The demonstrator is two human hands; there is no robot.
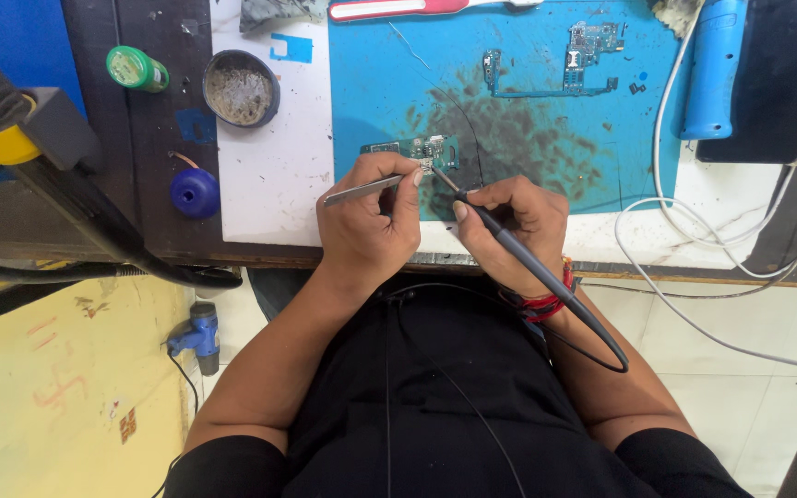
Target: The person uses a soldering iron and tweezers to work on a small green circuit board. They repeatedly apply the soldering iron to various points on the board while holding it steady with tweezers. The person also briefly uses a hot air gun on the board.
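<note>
At frame centre, the left hand (pixel 366 221) grips tweezers (pixel 362 190) and the right hand (pixel 509 226) grips a soldering iron (pixel 532 266). Both tips meet on the small green circuit board (pixel 422 149) on the blue mat (pixel 546 120). Soldering appears underway, not finished.

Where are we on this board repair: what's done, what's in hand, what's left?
Done, it seems: a larger board lies apart at the top of the blue mat, and the small board sits at the mat's scorched patch. In hand: the left hand holds tweezers to that board while the right hand puts the soldering iron tip on it. Left: the joint itself; too small to judge.
</note>
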